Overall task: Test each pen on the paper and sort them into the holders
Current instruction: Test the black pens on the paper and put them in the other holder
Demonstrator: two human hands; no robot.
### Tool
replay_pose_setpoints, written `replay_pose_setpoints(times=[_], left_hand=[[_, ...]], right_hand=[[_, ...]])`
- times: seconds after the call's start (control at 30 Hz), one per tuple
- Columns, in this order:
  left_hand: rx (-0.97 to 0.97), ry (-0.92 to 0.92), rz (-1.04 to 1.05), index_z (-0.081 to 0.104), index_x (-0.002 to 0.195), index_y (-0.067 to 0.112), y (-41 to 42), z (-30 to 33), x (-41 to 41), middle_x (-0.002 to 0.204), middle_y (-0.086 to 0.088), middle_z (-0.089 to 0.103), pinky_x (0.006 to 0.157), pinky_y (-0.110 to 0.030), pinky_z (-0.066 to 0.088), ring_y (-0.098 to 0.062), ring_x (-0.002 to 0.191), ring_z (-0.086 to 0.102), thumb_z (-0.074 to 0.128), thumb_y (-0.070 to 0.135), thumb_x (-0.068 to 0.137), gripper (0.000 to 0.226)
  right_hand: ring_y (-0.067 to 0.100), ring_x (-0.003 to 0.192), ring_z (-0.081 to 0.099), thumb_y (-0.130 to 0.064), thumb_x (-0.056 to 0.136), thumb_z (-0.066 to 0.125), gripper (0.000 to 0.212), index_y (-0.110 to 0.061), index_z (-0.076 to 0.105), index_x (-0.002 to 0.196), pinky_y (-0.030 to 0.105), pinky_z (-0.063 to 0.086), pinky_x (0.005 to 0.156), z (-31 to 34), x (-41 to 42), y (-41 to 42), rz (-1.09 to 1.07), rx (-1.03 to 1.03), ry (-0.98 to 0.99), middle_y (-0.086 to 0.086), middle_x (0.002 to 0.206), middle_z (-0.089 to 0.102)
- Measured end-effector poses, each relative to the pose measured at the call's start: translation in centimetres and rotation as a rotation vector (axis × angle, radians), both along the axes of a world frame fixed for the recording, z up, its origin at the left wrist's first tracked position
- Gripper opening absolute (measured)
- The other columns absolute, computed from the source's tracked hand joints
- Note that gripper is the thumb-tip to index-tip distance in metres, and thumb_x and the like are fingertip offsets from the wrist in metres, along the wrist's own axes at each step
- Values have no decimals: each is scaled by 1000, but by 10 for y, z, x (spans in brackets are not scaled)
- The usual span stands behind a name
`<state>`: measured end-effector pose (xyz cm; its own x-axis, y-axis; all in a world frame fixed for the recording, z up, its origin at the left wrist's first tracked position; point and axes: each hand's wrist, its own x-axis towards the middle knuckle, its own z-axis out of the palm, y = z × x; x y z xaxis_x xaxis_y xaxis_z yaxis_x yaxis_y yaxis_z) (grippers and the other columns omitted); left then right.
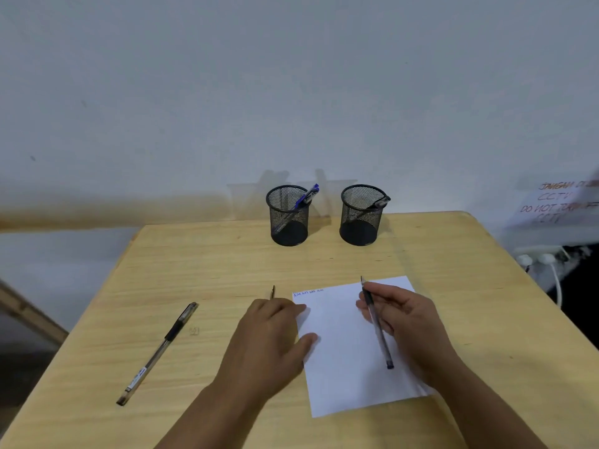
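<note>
A white paper (343, 377) lies on the wooden table (210, 264), with small scribbles (308, 292) at its top left corner. My right hand (408, 322) grips a clear black pen (377, 325) over the sheet, its tip pointing away near the paper's far edge. My left hand (269, 338) presses the paper's left edge, and a thin dark piece (274, 291), apparently a pen cap, sticks out past its fingers. Another black pen (158, 351) lies loose on the left. Two black mesh holders stand at the back: the left holder (288, 218) has blue pens (309, 196), the right holder (359, 218) a dark pen (382, 201).
A pale wall rises right behind the holders. At the far right a handwritten paper sign (557, 202) hangs above a white power strip with cables (547, 259). The table's left edge drops to the floor, where a wooden beam (29, 315) leans.
</note>
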<state>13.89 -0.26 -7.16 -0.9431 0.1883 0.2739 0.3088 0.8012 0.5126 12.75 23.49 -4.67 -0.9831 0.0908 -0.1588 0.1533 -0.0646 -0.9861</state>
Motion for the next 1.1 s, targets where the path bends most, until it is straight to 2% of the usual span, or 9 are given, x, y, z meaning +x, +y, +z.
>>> replay_pose_setpoints(times=[0.13, 0.27, 0.37, 0.43, 0.53, 0.67, 0.8, 1.0, 1.1], left_hand=[[-69, -8, -26, 63, 121, 32, 2, -5, -1, 120, 24, 57, 96, -29, 40, -7, 112, 44, 56, 60, 80, 50], [-89, -7, -3, 64, 118, 35, 3, -8, 0, 122, 26, 54, 98, -30, 39, -5, 115, 41, 55, 63, 80, 48], [-90, -17, -1, 64, 119, 35, 3, -7, -1, 122, 27, 53, 99, -30, 39, -3, 115, 39, 54, 64, 79, 49], [-81, -26, 0, 63, 120, 35, 3, -6, -2, 123, 26, 53, 98, -31, 39, -4, 115, 38, 54, 64, 79, 51], [-88, -37, 7, 62, 122, 36, 3, -5, -2, 125, 26, 52, 99, -30, 39, -3, 117, 36, 55, 65, 78, 53], [-94, -48, 8, 63, 121, 36, 3, -5, -3, 124, 25, 52, 98, -31, 40, -4, 115, 37, 56, 64, 77, 52], [-102, -53, 6, 63, 120, 35, 3, -5, -4, 124, 23, 52, 98, -32, 39, -5, 116, 37, 56, 64, 77, 53], [-105, -59, 7, 63, 119, 34, 1, -8, -6, 123, 23, 52, 98, -31, 38, -5, 116, 36, 58, 65, 77, 53], [-112, -58, 9, 64, 119, 35, 1, -9, -7, 124, 22, 52, 98, -29, 36, -6, 116, 36, 58, 65, 76, 53]], right_hand=[[21, 103, 73, 12, 86, 64, 38, -13, 71, 113, 36, 52, 94, -2, -4, 4, -5, -19, 40, 6, 102, 78], [17, 91, 74, 3, 81, 75, 30, -18, 72, 102, 31, 55, 85, -3, -12, -5, -126, 15, 82, 3, 92, 77], [7, 71, 70, -12, 93, 65, 12, -23, 70, 96, 19, 54, 68, 0, -22, -18, -186, 142, 143, -3, 79, 74], [2, 69, 67, -17, 98, 58, 15, -28, 69, 93, 19, 56, 64, 0, -29, -26, -172, 201, 182, -8, 77, 72], [8, 75, 71, -16, 96, 61, 15, -27, 69, 90, 24, 60, 72, 0, -37, -37, -146, 261, 197, -8, 78, 74], [11, 80, 74, -9, 86, 71, 10, -15, 72, 94, 31, 61, 80, -6, -47, -43, -117, 420, 195, -1, 84, 77], [8, 75, 71, -18, 85, 74, 9, -15, 70, 93, 27, 60, 77, -17, -48, -46, -129, 584, 235, -4, 80, 74], [12, 76, 70, -25, 89, 69, 6, -20, 66, 87, 28, 56, 75, -19, -49, -48, -132, 618, 163, -4, 77, 74], [10, 76, 70, -26, 88, 67, 8, -18, 69, 86, 22, 51, 72, -20, -51, -48, -123, 654, 158, -5, 76, 74]])
